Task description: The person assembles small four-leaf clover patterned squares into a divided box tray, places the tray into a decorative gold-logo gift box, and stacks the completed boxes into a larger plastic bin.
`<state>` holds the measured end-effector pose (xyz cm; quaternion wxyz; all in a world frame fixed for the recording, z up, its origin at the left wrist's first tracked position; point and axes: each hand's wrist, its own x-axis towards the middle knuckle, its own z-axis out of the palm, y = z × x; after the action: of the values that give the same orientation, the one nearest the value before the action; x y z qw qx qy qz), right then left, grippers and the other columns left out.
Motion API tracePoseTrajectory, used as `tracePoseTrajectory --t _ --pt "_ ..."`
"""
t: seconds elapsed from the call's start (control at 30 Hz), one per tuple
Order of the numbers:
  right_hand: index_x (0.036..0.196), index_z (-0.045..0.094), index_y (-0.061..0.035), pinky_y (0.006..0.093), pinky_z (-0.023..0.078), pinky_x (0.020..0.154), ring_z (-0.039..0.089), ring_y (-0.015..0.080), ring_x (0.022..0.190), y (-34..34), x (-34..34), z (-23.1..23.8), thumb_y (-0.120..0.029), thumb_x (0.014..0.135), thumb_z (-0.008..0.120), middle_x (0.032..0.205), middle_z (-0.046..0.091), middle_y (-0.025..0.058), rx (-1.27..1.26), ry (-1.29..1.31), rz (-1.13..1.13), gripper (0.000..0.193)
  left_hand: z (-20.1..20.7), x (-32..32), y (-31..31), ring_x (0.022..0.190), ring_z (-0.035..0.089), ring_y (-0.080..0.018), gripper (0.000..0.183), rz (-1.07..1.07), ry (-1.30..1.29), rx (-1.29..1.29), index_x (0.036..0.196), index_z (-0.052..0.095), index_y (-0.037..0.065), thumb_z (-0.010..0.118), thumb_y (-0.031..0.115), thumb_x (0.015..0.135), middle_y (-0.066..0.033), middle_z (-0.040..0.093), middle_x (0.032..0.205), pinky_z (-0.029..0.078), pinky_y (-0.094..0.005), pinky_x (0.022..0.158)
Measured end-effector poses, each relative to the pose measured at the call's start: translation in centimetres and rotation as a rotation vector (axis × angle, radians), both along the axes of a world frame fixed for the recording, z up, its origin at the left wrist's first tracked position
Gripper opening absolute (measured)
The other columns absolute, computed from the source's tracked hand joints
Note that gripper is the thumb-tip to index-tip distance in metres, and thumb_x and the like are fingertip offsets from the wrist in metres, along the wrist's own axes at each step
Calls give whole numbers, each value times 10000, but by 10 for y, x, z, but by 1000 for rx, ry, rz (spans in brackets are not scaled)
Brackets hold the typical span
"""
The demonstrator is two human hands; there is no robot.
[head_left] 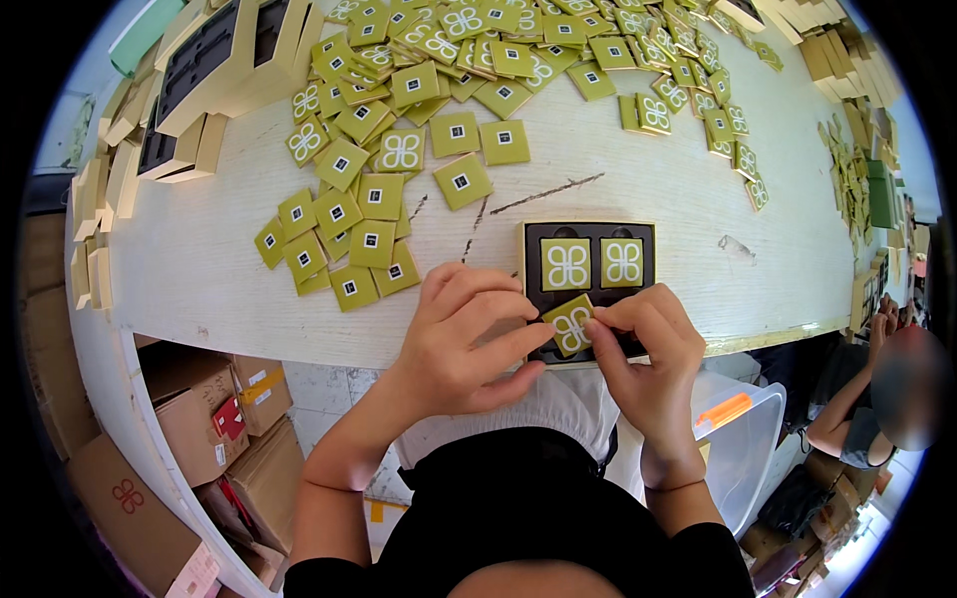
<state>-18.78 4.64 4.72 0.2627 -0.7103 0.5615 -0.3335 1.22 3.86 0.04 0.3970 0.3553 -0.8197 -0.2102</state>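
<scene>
**Patterned square turned askew over the box's near-left compartment**

Held green square: at the near-left part of the black insert in the shallow box, close to the worktop edge. Its sides sit rotated against the compartment walls; white looped emblem faces up. The far-left square and far-right square lie in their compartments, emblem up, and give the reference for alignment.

Method (judgement): rotate the piece until its sides run parallel to the far pair, then lower it level. Pressing while askew could catch a corner on the compartment wall. A grip at the edge leaves the printed face clean; the left side could steady the box.

Right hand: thumb and index finger together, pinching the square at its right side. Left hand: fingers spread and curved, thumb apart, at the box's left side; fingertips close to the square's left corner, contact cannot be told. Near-right compartment: mostly hidden behind the right hand.
</scene>
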Motion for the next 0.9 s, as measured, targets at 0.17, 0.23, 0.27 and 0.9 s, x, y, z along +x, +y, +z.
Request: tracePoseTrajectory --t 0.17,0.23,0.27,0.9 --pt "750 593 -26 298 420 531 532 199 609 14 7 -4 81 684 715 673 571 62 -81 -48 -72 175 -1 -2 1 927 547 -251 423 15 35 70 940 650 119 804 170 551 -25 591 964 400 -398 802" --pt "746 584 -35 302 416 549 532 201 617 18 9 -11 86 669 715 659 563 51 -110 -69 -119 194 -3 -1 1 925 547 -255 434 16 54 79 946 639 115 809 175 551 -28 590 960 403 -392 798" --pt "753 588 -38 301 411 558 532 202 617 19 9 -14 85 666 716 666 569 49 -118 -58 -131 197 -4 -1 1 924 546 -257 440 16 64 83 948 634 113 812 178 551 -29 589 958 404 -389 795" --pt "1016 714 -102 398 407 774 520 264 966 34 -8 -32 -224 729 721 1087 560 73 -369 462 90 313 -1 -2 4 923 543 -224 401 43 -112 -97 964 698 130 783 231 585 3 577 987 403 -393 784"
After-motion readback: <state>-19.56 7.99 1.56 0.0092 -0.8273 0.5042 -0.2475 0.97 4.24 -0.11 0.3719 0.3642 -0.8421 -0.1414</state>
